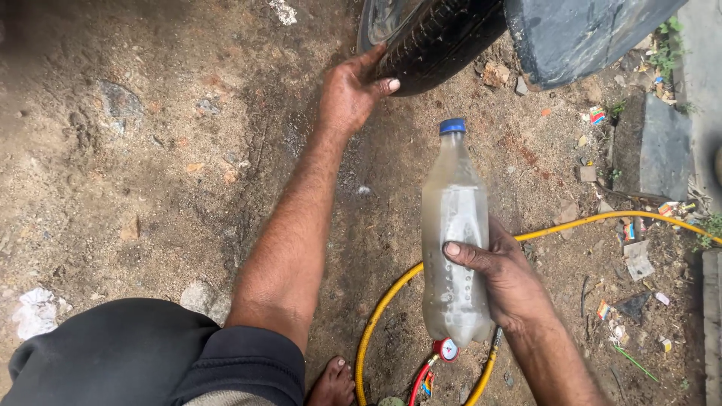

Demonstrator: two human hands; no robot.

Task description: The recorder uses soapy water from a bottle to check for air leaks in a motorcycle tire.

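A tall clear plastic bottle (453, 233) stands upright in the person's right hand (502, 278), its long axis nearly vertical, blue screw cap (452, 125) pointing up toward the top of the view and its lobed base down near the ground. The plastic is cloudy and scuffed, with what looks like milky liquid or film inside, though the haze makes that hard to judge. The right hand's fingers wrap around the lower half of the bottle, thumb laid flat across the front, gripping it firmly above the dirt.

Just under the bottle's base lies a small round pressure gauge (447, 349) with a red rim, joined to a smooth yellow rubber hose (391, 297) that curves in a wide loop along the ground and runs off to the right.

Farther up, the left hand (352, 90) reaches out at arm's length, fingers spread and pressed over the ribbed black tread of a tyre (440, 41), cupping its lower edge rather than closing around it. Beside the tyre hangs a dark, dusty body panel (579, 34).

The ground (135, 150) is packed brown earth, gritty and uneven, strewn with pebbles and bits of coloured litter. A bare foot (332, 383) shows at the bottom edge, and a grey stone slab (653, 146) sits at the right.
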